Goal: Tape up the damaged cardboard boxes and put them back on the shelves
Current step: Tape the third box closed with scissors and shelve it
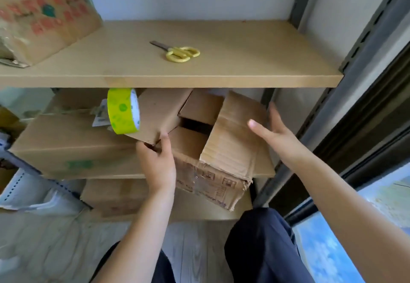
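Damaged brown cardboard box, centre of frame, on the middle shelf: top flaps open and standing at angles, dark interior showing; front lower right corner torn and crumpled. Small reddish printed handling symbols and text on its front face, too blurred to read.

Left hand, centre: fingers and thumb pinch the near edge of the box's left flap.

Right hand, right of centre: fingers straight and spread wide, holding nothing, just beside the box's right flap; contact cannot be told.

Roll of yellow-green tape with green dots, left of centre: standing on edge on the left flap, just under the upper shelf.

Yellow-handled scissors, upper centre: closed, lying flat on the upper shelf.

Worn brown box with red lettering and a teal mark, upper left, on the upper shelf: print unreadable.

Long plain brown carton with a green printed mark, left, middle shelf: beside the damaged box; mark illegible.

Further brown carton, lower centre, on the shelf below.
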Tool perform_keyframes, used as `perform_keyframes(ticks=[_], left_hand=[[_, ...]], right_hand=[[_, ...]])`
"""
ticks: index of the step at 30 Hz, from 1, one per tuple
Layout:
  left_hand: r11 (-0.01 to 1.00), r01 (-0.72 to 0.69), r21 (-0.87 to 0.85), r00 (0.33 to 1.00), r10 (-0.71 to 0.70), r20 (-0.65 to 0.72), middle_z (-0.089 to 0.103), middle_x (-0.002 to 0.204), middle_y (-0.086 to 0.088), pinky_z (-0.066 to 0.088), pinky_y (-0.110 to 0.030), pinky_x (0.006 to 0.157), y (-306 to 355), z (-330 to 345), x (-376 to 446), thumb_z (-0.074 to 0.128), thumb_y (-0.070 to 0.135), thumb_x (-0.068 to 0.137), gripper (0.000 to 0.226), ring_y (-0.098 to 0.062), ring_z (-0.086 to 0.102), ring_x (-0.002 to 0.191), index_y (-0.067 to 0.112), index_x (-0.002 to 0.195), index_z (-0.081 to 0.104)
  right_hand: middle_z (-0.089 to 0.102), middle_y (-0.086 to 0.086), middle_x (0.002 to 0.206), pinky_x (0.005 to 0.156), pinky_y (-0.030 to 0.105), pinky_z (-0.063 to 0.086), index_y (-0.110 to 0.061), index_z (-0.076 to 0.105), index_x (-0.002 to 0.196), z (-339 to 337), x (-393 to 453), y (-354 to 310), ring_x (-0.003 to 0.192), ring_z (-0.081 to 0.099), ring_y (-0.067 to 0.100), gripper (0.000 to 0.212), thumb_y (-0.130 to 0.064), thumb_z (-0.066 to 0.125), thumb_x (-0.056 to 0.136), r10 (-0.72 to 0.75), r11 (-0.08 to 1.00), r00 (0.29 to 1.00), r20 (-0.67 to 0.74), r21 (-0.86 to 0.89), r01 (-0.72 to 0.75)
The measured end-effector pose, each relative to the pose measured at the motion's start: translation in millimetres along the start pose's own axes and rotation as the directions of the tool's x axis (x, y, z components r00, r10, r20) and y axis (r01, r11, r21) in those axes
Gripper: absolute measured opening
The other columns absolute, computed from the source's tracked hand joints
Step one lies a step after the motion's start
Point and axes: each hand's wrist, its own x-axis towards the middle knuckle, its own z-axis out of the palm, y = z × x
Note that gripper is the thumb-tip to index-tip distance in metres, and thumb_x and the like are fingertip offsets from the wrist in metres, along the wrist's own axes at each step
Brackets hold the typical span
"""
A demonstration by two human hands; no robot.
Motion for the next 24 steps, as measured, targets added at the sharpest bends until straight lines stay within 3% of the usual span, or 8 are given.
perform_keyframes(ticks=[5, 7, 10, 14, 17, 19, 22, 24], left_hand=[[0.973, 0.215, -0.08, 0.967, -0.2, 0.156, 0.031, 0.156, -0.01, 0.026, -0.047, 0.117, -17, 28, -92, 0.05, 0.047, 0.097, 0.074, -0.03, 0.033, 0.142, 0.02, 0.158, 0.018], [0.958, 0.269, -0.096, 0.942, -0.24, 0.235, 0.029, 0.161, -0.002, 0.021, -0.049, 0.12, -19, 30, -94, 0.044, 0.06, 0.096, 0.076, -0.029, 0.03, 0.146, 0.028, 0.159, 0.014], [0.888, 0.441, -0.131, 0.845, -0.361, 0.395, 0.035, 0.157, 0.0, 0.043, -0.056, 0.105, -13, 19, -69, 0.055, 0.074, 0.083, 0.094, -0.032, 0.042, 0.137, 0.037, 0.157, 0.011], [0.881, 0.473, 0.0, 0.743, -0.399, 0.538, 0.05, 0.143, -0.006, 0.052, -0.057, 0.092, 0, 12, -52, 0.072, 0.077, 0.062, 0.112, -0.033, 0.053, 0.124, 0.032, 0.153, 0.026], [0.911, 0.404, 0.082, 0.723, -0.373, 0.581, 0.063, 0.115, -0.004, 0.053, -0.051, 0.089, 2, 19, -49, 0.072, 0.062, 0.078, 0.065, -0.024, 0.058, 0.099, 0.02, 0.123, 0.054], [0.911, 0.397, 0.116, 0.724, -0.388, 0.57, 0.063, 0.11, -0.004, 0.055, -0.047, 0.081, 2, 24, -48, 0.072, 0.055, 0.083, 0.045, -0.023, 0.057, 0.093, 0.022, 0.109, 0.056], [0.917, 0.389, 0.089, 0.748, -0.371, 0.551, 0.056, 0.127, -0.006, 0.058, -0.05, 0.082, 3, 30, -45, 0.075, 0.057, 0.077, 0.08, -0.03, 0.053, 0.115, 0.023, 0.141, 0.042], [0.927, 0.372, 0.056, 0.778, -0.344, 0.527, 0.053, 0.139, -0.008, 0.058, -0.054, 0.084, -1, 32, -40, 0.077, 0.054, 0.075, 0.091, -0.032, 0.054, 0.116, 0.025, 0.148, 0.031]], right_hand=[[0.048, -0.003, 0.131, 0.089, 0.035, 0.049, -0.032, 0.003, 0.156, 37, 17, 9, 0.099, 0.057, 0.019, 0.099, -0.041, 0.072, 0.086, 0.224, 0.967, 0.955, -0.196, 0.17, -0.191], [0.054, 0.005, 0.131, 0.091, 0.047, 0.054, -0.026, 0.014, 0.156, 39, 8, 18, 0.107, 0.06, 0.03, 0.078, -0.044, 0.059, 0.094, 0.29, 0.949, 0.937, -0.194, 0.187, -0.255], [0.059, 0.01, 0.122, 0.068, 0.048, 0.061, -0.02, 0.038, 0.14, 36, -20, 22, 0.097, 0.065, 0.033, 0.06, -0.047, 0.062, 0.093, 0.323, 0.906, 0.946, -0.013, 0.294, -0.305], [0.02, 0.006, 0.162, 0.087, 0.043, 0.058, -0.04, -0.011, 0.154, 34, -42, 31, 0.132, 0.047, 0.031, 0.121, -0.059, 0.077, 0.072, 0.085, 0.996, 0.994, 0.076, 0.003, -0.085], [-0.019, 0.005, 0.163, 0.115, 0.043, 0.03, -0.036, -0.019, 0.153, 29, -51, 34, 0.15, 0.009, 0.029, 0.13, -0.067, 0.074, 0.068, -0.107, 0.92, 0.984, 0.145, -0.36, 0.153], [-0.004, 0.008, 0.165, 0.113, 0.039, 0.032, -0.032, 0.001, 0.157, 26, -54, 34, 0.147, 0.026, 0.026, 0.115, -0.058, 0.076, 0.074, -0.23, 0.841, 0.968, 0.104, -0.48, 0.251], [0.042, 0.002, 0.152, 0.099, 0.036, 0.049, -0.028, 0.022, 0.155, 20, -54, 35, 0.128, 0.053, 0.022, 0.096, -0.049, 0.076, 0.078, -0.286, 0.883, 0.958, -0.007, -0.39, 0.261], [0.048, 0.001, 0.147, 0.093, 0.036, 0.053, -0.03, 0.023, 0.155, 20, -52, 38, 0.122, 0.058, 0.021, 0.094, -0.052, 0.074, 0.079, -0.264, 0.882, 0.965, 0.003, -0.405, 0.243]])
